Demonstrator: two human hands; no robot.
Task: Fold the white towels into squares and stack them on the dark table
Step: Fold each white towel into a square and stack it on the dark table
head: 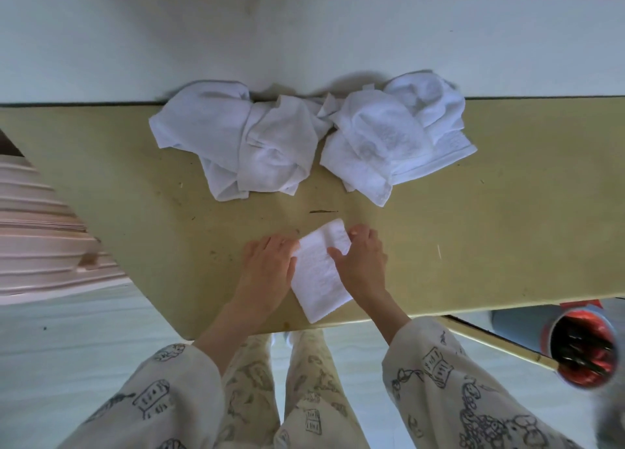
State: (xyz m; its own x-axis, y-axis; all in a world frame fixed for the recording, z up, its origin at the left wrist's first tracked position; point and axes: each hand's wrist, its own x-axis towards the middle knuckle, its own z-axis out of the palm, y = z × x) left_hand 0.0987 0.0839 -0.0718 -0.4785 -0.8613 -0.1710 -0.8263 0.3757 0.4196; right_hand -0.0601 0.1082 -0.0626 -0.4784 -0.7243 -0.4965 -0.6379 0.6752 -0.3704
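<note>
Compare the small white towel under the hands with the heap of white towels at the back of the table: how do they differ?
The small folded white towel lies flat and neat as a narrow rectangle; the crumpled heap of white towels is bunched and wrinkled.
The folded towel sits near the front edge of the yellowish table, with the left hand and right hand on it; nothing touches the heap by the wall.
Both are white terry cloth.

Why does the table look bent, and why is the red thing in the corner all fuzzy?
Head view: the wide-angle lens bends the table edges, so straight lines slant and curve near the borders; the red-rimmed container sits at the far corner, where the picture smears and blurs; the middle stays sharper, so the hands and the folded towel look clear; soft daylight throws a faint shadow behind the towel pile.
</note>
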